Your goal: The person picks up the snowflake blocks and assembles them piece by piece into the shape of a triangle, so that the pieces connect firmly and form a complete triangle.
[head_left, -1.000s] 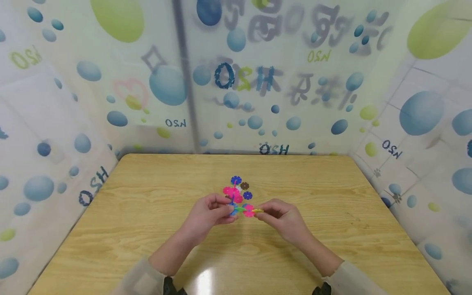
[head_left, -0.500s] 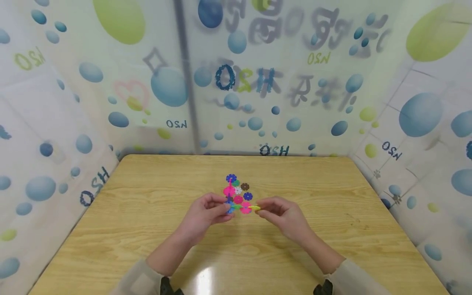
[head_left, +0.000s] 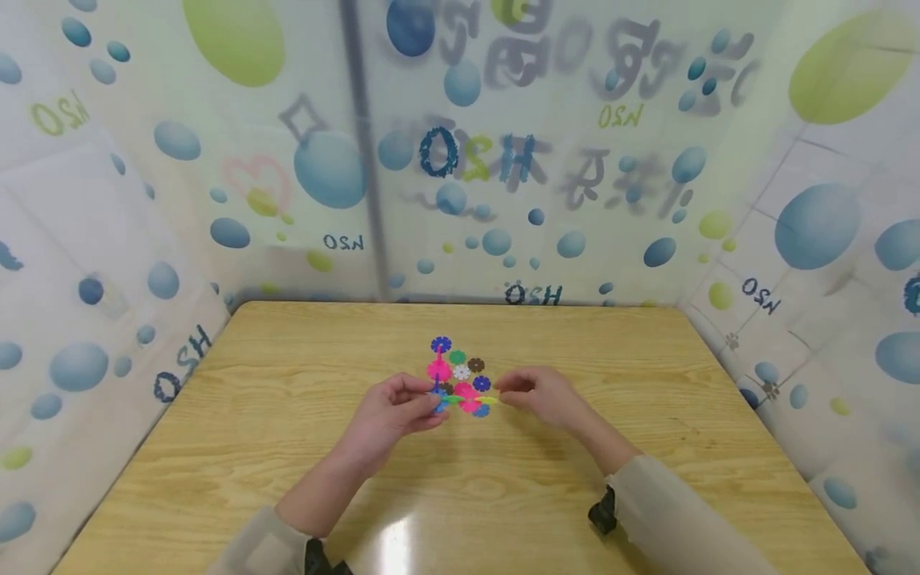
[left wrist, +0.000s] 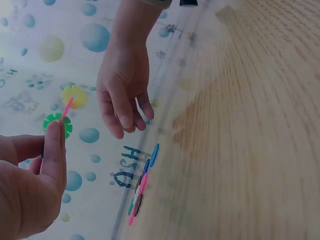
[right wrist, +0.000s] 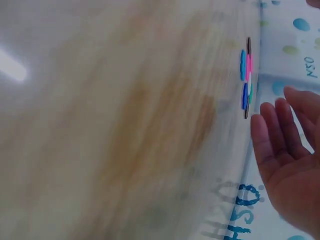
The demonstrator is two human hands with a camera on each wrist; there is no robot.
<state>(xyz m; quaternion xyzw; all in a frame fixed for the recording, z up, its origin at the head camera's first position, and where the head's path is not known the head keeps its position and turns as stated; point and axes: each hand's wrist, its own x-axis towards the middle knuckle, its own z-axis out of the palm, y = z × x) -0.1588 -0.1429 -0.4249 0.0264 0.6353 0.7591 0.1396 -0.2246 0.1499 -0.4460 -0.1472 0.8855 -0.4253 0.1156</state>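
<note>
My left hand [head_left: 384, 415] pinches a light blue notched disc [head_left: 440, 403], part of a chain of interlocking plastic snowflake discs raised above the table. From the pinch, one arm runs away through a pink disc [head_left: 439, 370] to a dark blue disc [head_left: 442, 344]. Another goes right through a green disc [left wrist: 65, 131] and a pink one to a yellow disc [left wrist: 74, 97]. My right hand [head_left: 546, 397] hovers just right of the yellow disc, apart from it in the left wrist view. Its fingers [right wrist: 270, 130] are loosely bent with nothing between them. Fingertips hide part of the light blue disc.
Loose discs lie flat on the wooden table [head_left: 287, 351] beyond and below the chain, among them a green disc [head_left: 458, 357], a brown disc [head_left: 476, 365], a white disc [head_left: 461, 372] and a dark blue disc [head_left: 481, 383]. Patterned curtains [head_left: 575, 200] surround the table.
My right hand has let go of the yellow disc and drawn slightly away. My left hand has shifted a little left with the chain, uncovering more of the loose discs.
</note>
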